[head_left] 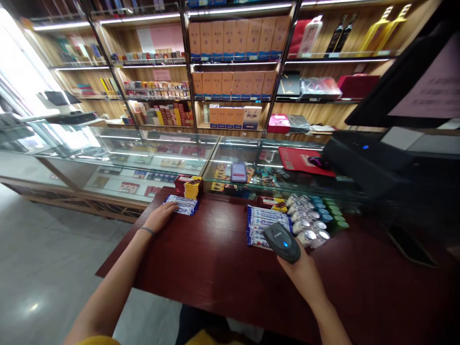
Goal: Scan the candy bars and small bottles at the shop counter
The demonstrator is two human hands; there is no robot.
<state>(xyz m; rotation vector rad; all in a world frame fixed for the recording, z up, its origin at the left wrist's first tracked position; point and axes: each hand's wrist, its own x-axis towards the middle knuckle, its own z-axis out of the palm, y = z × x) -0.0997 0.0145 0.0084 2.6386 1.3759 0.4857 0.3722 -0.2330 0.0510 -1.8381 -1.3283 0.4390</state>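
My right hand [304, 275] is closed round a dark grey barcode scanner [282, 241] with a blue light, its head over a row of blue-and-white wrapped bars [259, 223] on the dark red counter [215, 258]. My left hand [161, 216] reaches forward with its fingers lying flat on a small stack of blue-and-white bars [184, 204] near the counter's far left edge. Behind that stack stand red and yellow packs [189, 185].
Silver-topped and green-topped round containers [316, 218] sit right of the scanner. A glass display case [143, 153] runs behind the counter, with a phone [238, 171] and a red mouse pad [300, 160] on it. A black till screen [406, 81] stands at right. Shelves of boxes line the back wall.
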